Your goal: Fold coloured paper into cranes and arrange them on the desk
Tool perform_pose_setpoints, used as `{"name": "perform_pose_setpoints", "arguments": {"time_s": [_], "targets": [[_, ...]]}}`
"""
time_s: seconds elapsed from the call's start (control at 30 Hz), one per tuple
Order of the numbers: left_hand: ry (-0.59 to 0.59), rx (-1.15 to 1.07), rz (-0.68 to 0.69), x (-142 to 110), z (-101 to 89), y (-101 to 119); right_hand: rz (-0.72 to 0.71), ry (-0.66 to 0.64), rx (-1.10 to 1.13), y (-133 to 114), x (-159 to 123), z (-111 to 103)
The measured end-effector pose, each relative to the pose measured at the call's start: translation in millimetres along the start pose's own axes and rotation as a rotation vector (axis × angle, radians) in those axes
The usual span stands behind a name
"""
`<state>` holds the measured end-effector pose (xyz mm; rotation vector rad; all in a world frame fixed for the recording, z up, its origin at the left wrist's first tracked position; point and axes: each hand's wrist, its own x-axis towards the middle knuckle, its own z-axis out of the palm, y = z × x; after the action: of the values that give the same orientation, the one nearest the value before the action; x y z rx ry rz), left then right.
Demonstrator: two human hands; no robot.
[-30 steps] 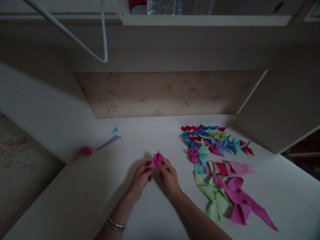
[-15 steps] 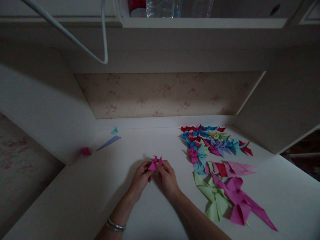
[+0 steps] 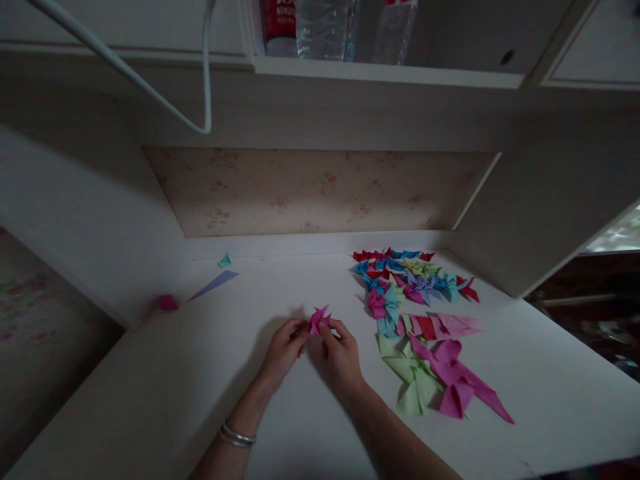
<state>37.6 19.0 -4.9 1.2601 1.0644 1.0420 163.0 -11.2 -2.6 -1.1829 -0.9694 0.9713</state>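
Note:
A small magenta origami crane (image 3: 319, 320) with several pointed tips is held up between my two hands, a little above the white desk (image 3: 300, 280). My left hand (image 3: 285, 350) pinches its left side between thumb and fingertips. On the other side, the thumb and fingers of my right hand (image 3: 341, 353) close on its right part. My fingers cover the lower portion of the paper. A silver bracelet (image 3: 238, 435) circles my left wrist.
Many colourful folded paper pieces (image 3: 405, 283) lie in rows on the right, with a large green one (image 3: 417, 383) and a large magenta one (image 3: 457, 377) nearer me. At left lie purple (image 3: 215, 285), teal (image 3: 225, 261) and magenta (image 3: 169, 303) pieces. A white cable (image 3: 150, 87) hangs above.
The magenta paper has been turned between my fingers, and its points now face other ways. My right hand has shifted slightly. The camera view has swung a little to the right and up.

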Motion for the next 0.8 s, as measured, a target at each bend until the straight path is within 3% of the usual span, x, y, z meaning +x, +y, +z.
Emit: {"name": "perform_pose_setpoints", "arguments": {"time_s": [0.17,0.4,0.63,0.8], "targets": [[-0.07,0.108,0.04,-2,1.0,-5,-0.011,-0.098,-0.089,-34,-9,-40],[-0.075,0.23,0.029,-3,-0.4,-7,-0.033,-0.011,-0.409,-83,28,-141],[-0.103,0.298,0.053,-4,0.2,-11,-0.069,0.003,-0.748,-72,81,-234],[-0.086,0.345,0.049,-3,-0.7,-13,-0.17,-0.076,-0.958,-58,107,-259]]}}
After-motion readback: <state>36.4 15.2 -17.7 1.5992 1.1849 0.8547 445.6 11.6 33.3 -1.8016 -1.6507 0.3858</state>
